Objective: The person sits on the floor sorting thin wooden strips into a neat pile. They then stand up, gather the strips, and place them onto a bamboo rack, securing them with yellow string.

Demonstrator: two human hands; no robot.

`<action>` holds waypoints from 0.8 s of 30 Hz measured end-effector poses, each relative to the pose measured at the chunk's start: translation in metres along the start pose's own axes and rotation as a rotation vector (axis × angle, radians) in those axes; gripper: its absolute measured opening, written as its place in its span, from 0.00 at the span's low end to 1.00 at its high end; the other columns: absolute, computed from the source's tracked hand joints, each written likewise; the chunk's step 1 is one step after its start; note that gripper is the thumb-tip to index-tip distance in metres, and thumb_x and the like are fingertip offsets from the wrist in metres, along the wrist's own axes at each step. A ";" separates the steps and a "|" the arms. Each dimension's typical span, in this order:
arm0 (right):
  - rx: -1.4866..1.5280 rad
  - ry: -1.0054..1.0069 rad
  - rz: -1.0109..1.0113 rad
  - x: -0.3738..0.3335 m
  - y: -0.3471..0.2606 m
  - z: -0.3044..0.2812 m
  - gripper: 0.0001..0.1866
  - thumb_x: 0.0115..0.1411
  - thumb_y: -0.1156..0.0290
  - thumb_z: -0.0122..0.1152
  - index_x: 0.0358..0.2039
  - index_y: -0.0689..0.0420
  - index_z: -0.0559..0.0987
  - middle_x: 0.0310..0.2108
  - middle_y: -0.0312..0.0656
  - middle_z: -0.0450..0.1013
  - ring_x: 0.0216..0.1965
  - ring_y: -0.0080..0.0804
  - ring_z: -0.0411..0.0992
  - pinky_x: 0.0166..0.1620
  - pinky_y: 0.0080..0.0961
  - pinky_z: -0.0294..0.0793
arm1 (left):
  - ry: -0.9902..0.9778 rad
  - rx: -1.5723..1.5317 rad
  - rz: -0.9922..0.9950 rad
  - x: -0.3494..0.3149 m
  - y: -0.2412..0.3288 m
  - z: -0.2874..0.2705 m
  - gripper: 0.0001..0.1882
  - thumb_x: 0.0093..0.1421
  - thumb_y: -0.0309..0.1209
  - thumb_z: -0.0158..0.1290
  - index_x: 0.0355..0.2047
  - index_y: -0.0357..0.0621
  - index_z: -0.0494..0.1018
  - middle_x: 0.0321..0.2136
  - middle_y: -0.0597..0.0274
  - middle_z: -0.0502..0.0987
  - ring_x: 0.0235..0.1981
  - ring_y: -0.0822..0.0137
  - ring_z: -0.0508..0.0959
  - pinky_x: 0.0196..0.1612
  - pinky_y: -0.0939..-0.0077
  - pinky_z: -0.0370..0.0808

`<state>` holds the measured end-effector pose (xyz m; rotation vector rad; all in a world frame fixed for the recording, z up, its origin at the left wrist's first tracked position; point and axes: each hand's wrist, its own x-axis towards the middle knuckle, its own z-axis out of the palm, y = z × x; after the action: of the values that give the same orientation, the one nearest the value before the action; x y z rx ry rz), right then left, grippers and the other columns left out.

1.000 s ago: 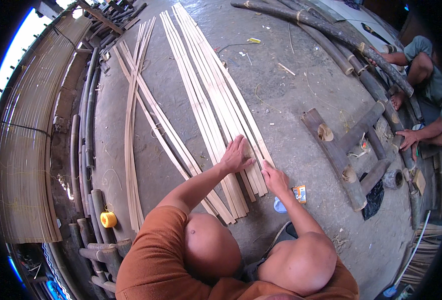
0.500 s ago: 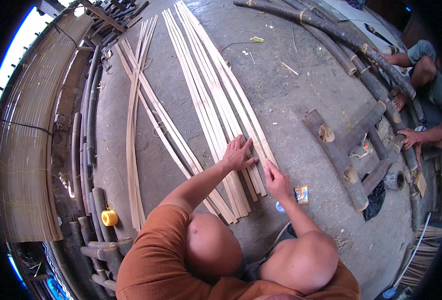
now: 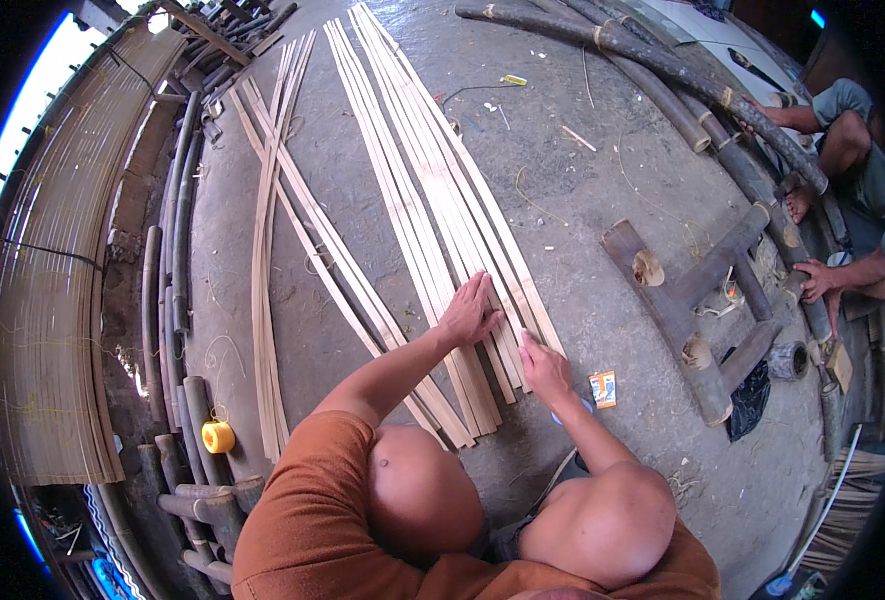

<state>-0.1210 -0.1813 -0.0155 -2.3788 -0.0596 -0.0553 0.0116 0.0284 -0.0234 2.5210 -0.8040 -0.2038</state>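
Strips (image 3: 444, 200) lie under the flat, ungripping left hand (image 3: 469, 314); right hand (image 3: 548, 370) curls at their ends, grip unclear.

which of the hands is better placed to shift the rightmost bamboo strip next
Probably the right hand: it is at that bamboo strip's near end, while the left hand lies on neighbouring strips farther left.

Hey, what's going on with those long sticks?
The person's left hand rests on long pale strips laid out on the floor. The right hand is at the near ends of the ones on the right. Some crossed strips lie to the left. Another person is by dark bamboo poles.
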 end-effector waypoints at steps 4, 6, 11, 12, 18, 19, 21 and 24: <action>-0.103 -0.055 0.026 0.001 0.005 0.001 0.21 0.66 0.59 0.53 0.57 0.51 0.76 0.28 0.54 0.77 0.32 0.53 0.77 0.36 0.47 0.76 | 0.000 -0.002 -0.003 0.003 0.003 -0.004 0.43 0.63 0.46 0.52 0.67 0.27 0.49 0.67 0.31 0.51 0.69 0.40 0.53 0.70 0.55 0.51; -0.138 -0.080 0.049 0.002 -0.001 -0.004 0.20 0.66 0.60 0.54 0.56 0.50 0.77 0.28 0.54 0.77 0.32 0.53 0.77 0.35 0.47 0.76 | -0.011 0.048 0.028 0.003 0.004 -0.004 0.41 0.64 0.45 0.51 0.67 0.29 0.49 0.67 0.32 0.51 0.69 0.41 0.52 0.70 0.56 0.52; -0.197 -0.211 0.083 0.011 -0.008 -0.016 0.21 0.65 0.57 0.54 0.57 0.47 0.76 0.28 0.54 0.76 0.33 0.53 0.77 0.36 0.48 0.76 | -0.089 0.102 0.008 0.003 0.005 -0.007 0.38 0.67 0.47 0.47 0.70 0.40 0.50 0.71 0.46 0.48 0.71 0.43 0.50 0.71 0.53 0.50; -0.210 -0.208 0.090 0.013 -0.007 -0.020 0.20 0.65 0.57 0.54 0.55 0.49 0.75 0.29 0.53 0.76 0.34 0.54 0.77 0.36 0.48 0.76 | -0.132 0.120 -0.009 0.003 0.007 -0.009 0.37 0.67 0.47 0.47 0.70 0.42 0.50 0.71 0.49 0.48 0.71 0.44 0.50 0.71 0.53 0.50; -0.294 -0.154 0.134 0.013 -0.002 -0.032 0.17 0.63 0.61 0.58 0.46 0.58 0.68 0.39 0.53 0.73 0.39 0.57 0.77 0.39 0.49 0.77 | -0.111 0.084 -0.070 0.007 0.012 -0.010 0.37 0.66 0.49 0.48 0.69 0.44 0.53 0.70 0.51 0.52 0.70 0.45 0.53 0.70 0.51 0.52; -0.306 -0.138 0.114 0.011 0.002 -0.028 0.17 0.62 0.62 0.59 0.46 0.59 0.68 0.41 0.53 0.72 0.39 0.57 0.77 0.39 0.49 0.78 | -0.094 0.071 -0.097 0.011 0.015 -0.011 0.38 0.65 0.50 0.49 0.69 0.43 0.53 0.70 0.50 0.53 0.69 0.45 0.54 0.70 0.52 0.52; -0.338 -0.066 0.060 0.011 0.010 -0.020 0.17 0.62 0.64 0.59 0.45 0.60 0.67 0.41 0.54 0.72 0.38 0.58 0.77 0.38 0.47 0.78 | -0.063 0.046 -0.149 0.021 0.024 -0.012 0.40 0.64 0.53 0.49 0.68 0.41 0.55 0.69 0.48 0.54 0.69 0.44 0.55 0.69 0.52 0.53; -0.290 0.004 0.070 0.015 0.010 -0.016 0.16 0.62 0.64 0.57 0.45 0.59 0.67 0.34 0.55 0.75 0.33 0.58 0.77 0.35 0.47 0.77 | -0.108 0.135 -0.192 0.024 0.033 -0.013 0.44 0.62 0.55 0.51 0.68 0.40 0.54 0.69 0.48 0.53 0.68 0.45 0.55 0.69 0.53 0.53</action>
<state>-0.1058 -0.1996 -0.0101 -2.6682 0.0366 -0.0375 0.0178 -0.0040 0.0040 2.7355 -0.6346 -0.3636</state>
